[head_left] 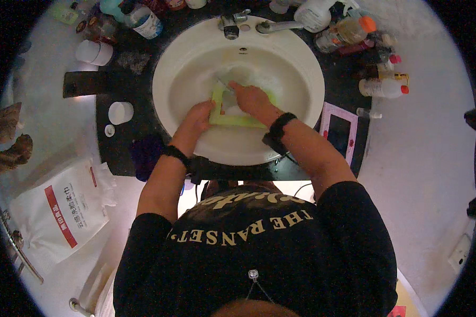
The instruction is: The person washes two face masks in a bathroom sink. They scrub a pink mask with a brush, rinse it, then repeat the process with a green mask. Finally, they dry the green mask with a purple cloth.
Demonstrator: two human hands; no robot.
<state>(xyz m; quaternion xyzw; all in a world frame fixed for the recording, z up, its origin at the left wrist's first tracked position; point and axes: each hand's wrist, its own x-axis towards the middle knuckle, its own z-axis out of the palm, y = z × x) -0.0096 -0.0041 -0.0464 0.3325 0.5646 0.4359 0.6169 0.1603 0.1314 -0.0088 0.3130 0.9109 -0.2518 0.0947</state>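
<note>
Left hand [200, 114] clasps the left side of a yellow-green rectangular frame [235, 120], which lies within the white oval sink [317, 98], below the drain-side overflow hole [243, 50]. The right hand [253, 100] is closed around a thin pale tool [222, 83] whose tip points toward the frame's upper left corner; the tool is too small and blurred to tell its kind, and whether it touches the frame cannot be told. Both forearms reach in over the near rim, each with a black band at the wrist.

At the far rim stands a metal faucet [230, 27]. Around the sink runs a dark desk [127, 87]. On its right side, just beside the sink, lies a pink frame [339, 111] with a dark centre, and near it a small clear bottle [369, 113]. Further up the right side are a white bottle with a red cap [382, 88] and a bottle with an orange cap [354, 30]. On the left side, a white jar [120, 112] sits near a small white lid [109, 130], with a dark purple cloth [145, 157] closer to the left forearm.
</note>
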